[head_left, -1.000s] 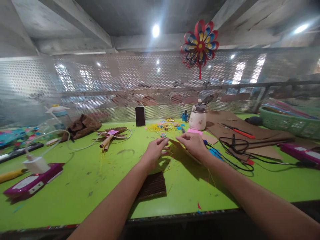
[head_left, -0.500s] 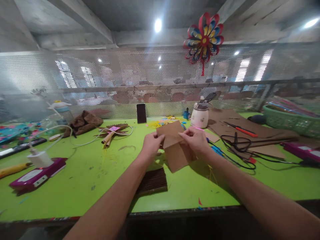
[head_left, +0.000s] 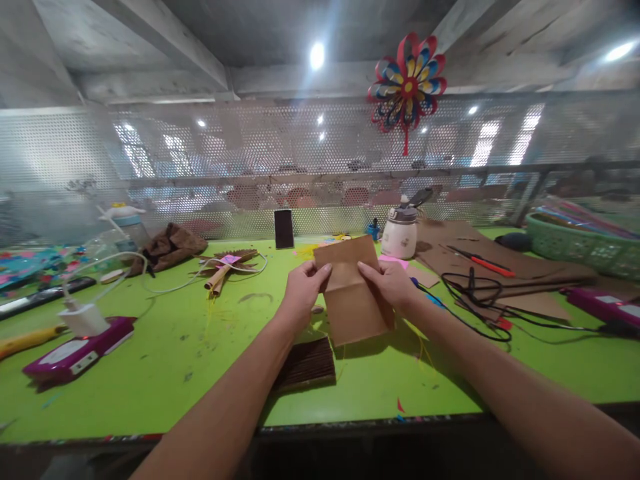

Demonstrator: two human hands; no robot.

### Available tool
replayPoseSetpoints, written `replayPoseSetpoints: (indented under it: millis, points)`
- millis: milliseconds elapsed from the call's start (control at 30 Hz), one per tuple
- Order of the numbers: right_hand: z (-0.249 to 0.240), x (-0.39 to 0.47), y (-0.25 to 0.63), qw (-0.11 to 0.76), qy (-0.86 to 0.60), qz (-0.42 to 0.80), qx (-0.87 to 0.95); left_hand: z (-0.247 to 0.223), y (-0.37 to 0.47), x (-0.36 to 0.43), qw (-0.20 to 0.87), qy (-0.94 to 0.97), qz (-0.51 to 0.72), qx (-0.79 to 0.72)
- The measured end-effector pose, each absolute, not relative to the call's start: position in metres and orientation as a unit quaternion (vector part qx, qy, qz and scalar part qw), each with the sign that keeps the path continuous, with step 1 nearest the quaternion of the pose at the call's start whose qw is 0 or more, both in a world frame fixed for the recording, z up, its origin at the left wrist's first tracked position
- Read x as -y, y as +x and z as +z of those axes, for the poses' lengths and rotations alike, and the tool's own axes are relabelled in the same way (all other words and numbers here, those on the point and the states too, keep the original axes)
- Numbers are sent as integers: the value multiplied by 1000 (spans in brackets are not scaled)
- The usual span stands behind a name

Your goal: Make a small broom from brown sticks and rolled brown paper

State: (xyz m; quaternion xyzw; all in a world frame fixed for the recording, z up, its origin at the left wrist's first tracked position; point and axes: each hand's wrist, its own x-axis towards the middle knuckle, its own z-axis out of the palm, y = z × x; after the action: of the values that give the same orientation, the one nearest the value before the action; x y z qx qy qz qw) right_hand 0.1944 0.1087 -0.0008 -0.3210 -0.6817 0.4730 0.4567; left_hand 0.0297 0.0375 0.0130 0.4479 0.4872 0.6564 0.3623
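A creased sheet of brown paper is held up over the green table, a fold line running across its middle. My left hand pinches its left edge, thumb in front and fingers behind. On the opposite side my right hand grips the sheet the same way, with the thumb on its face. Below my left hand lies a dark brown pleated paper stack, partly covered by my forearm. Yellow threads are scattered on the table near the sheet.
A white bottle and a phone stand at the back. Rightward lie brown paper sheets, black cable, a red-handled tool and a green basket. Leftward are a purple power strip and a brown paper craft piece.
The brown paper, earlier angled with its upper part folded over, now faces me flatter and more spread out. My right hand has shifted its pinch, the thumb now lying on the front.
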Motion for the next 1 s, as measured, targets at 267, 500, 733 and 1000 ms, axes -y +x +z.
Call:
replayPoseSetpoints:
  millis: [267, 500, 733, 1000]
  points:
    - [6, -114, 205, 491, -376, 457, 640, 63, 7, -23, 330, 444, 674, -489]
    - [4, -116, 210, 460, -340, 508, 644, 93, -20, 49, 237, 598, 496, -583]
    - [-1, -112, 210, 379, -332, 572, 647, 29, -17, 82, 153, 679, 281, -661]
    - [-14, -116, 206, 351, -328, 534, 695, 39, -13, 89, 21, 629, 222, -745]
